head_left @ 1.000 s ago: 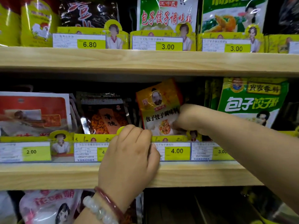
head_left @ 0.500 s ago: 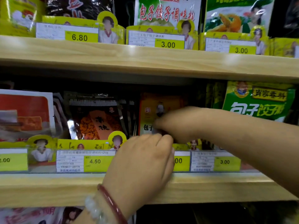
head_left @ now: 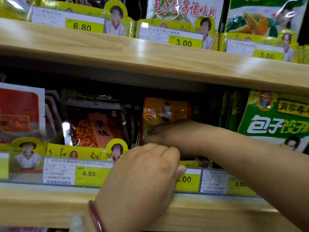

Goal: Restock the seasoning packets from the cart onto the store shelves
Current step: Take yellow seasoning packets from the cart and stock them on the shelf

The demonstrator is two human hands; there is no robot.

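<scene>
Your right hand (head_left: 168, 133) pinched the orange packet (head_left: 164, 111), standing just right of the dark packet (head_left: 95, 126). Your left hand (head_left: 145, 173) curled on the rail (head_left: 58, 173) below it, holding nothing. Released leaning, the packet could slump forward over that rail.

There is only one view, from a wide-angle camera on the person's head. It faces forward, very near the store shelves, and looks almost level at the middle shelf (head_left: 50, 203). The upper shelf (head_left: 117, 52) crosses the top and tilts down to the right. Both forearms enter from the bottom edge.
</scene>
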